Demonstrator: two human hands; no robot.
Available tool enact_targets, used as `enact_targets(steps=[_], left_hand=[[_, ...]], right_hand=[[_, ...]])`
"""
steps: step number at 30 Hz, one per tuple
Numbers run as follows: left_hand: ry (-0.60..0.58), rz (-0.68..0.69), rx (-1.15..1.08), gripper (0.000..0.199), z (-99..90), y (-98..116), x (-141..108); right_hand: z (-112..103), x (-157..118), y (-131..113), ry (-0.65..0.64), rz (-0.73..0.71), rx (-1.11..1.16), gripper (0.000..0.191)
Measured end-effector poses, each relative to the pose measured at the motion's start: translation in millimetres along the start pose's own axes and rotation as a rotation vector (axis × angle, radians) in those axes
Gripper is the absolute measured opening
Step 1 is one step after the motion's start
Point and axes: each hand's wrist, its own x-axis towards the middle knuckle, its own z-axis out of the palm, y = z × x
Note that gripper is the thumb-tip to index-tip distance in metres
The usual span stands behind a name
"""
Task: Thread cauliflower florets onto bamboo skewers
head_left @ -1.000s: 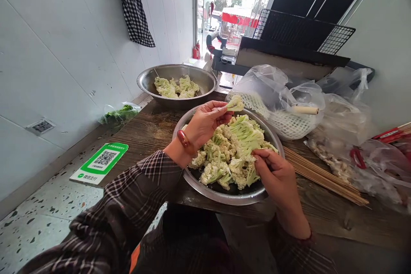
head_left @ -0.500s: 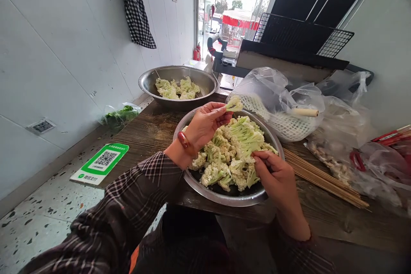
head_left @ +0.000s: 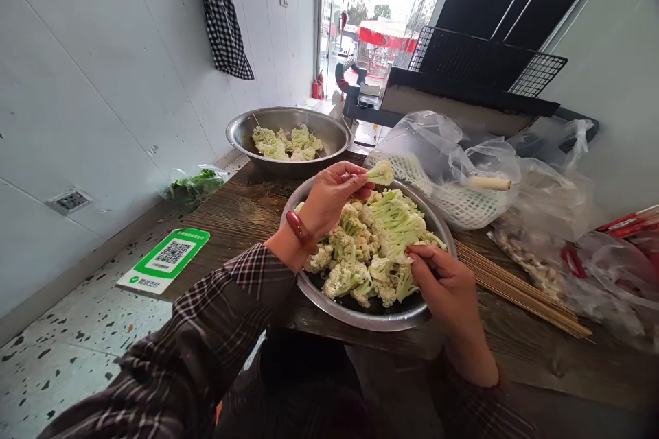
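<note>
My left hand, with a reddish bangle at the wrist, pinches a small cauliflower floret above the far rim of a metal bowl. Many pale cauliflower florets fill that bowl. My right hand is closed at the bowl's right side, thumb and finger pressed together. Its fingertips are against a row of florets whose stems lie side by side. Whatever is between those fingertips is too small or hidden to make out.
Behind stands a second metal basin holding cauliflower pieces with thin sticks poking out. Bamboo skewers lie to the right, near clear plastic bags. A green QR-code card rests at the wooden table's left edge.
The floret in my left hand has turned, its head now pointing more to the right. Both hands stay in nearly the same place; the whole view has shifted slightly.
</note>
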Motion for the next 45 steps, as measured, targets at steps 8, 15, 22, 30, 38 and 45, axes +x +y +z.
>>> enact_targets(steps=[8, 15, 22, 30, 38, 45], left_hand=[[-0.05, 0.096, 0.1, 0.013, 2.1, -1.9, -2.1], [-0.072, 0.182, 0.21, 0.016, 2.2, -2.3, -2.7], [-0.025, 0.207, 0.229, 0.02, 1.7, -4.6, -3.3], [-0.083, 0.197, 0.27, 0.018, -2.7, 1.9, -4.5], [-0.125, 0.113, 0.216, 0.023, -5.9, 3.1, -2.3], [-0.154, 0.085, 0.208, 0.023, -9.0, 4.1, -2.4]], right_hand=[[-0.7, -2.3, 2.8, 0.05, -0.015, -0.036, 0.02], [-0.8, -2.0, 3.9, 0.079, -0.037, -0.049, 0.018], [0.0, -1.7, 6.9, 0.076, -0.036, -0.026, 0.017], [-1.6, 0.3, 9.4, 0.072, -0.061, -0.042, 0.015], [-1.6, 0.3, 12.4, 0.065, -0.055, -0.043, 0.016], [-0.9, 0.8, 9.9, 0.072, -0.05, -0.028, 0.014]])
